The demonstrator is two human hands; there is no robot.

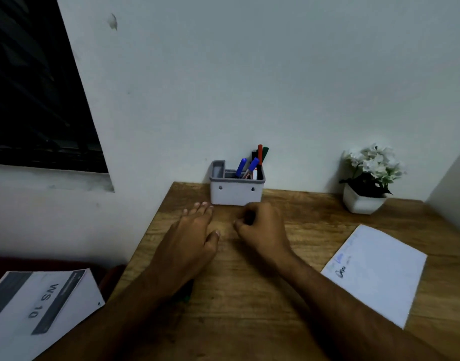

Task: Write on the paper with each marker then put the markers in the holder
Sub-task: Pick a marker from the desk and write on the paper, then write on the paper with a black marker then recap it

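Note:
A grey-and-white holder (236, 194) stands at the back of the wooden desk (249, 308), against the wall. Several markers (252, 166) stick out of it: two blue, one red, one green and a dark one. My left hand (192, 231) hovers just in front of the holder with its fingers stretched out and nothing in it. Beside it, my right hand (261, 225) has its fingers curled in, with no marker visible inside. A small dark and green object (186, 295) peeks out from under my left wrist. The white paper (374, 276), with some writing on it, lies to the right.
A white pot of white flowers (364, 201) stands in the back right corner. A printed booklet marked "WS 10" (41, 306) lies off the desk's left edge. A dark window (36, 87) is set in the wall at the upper left.

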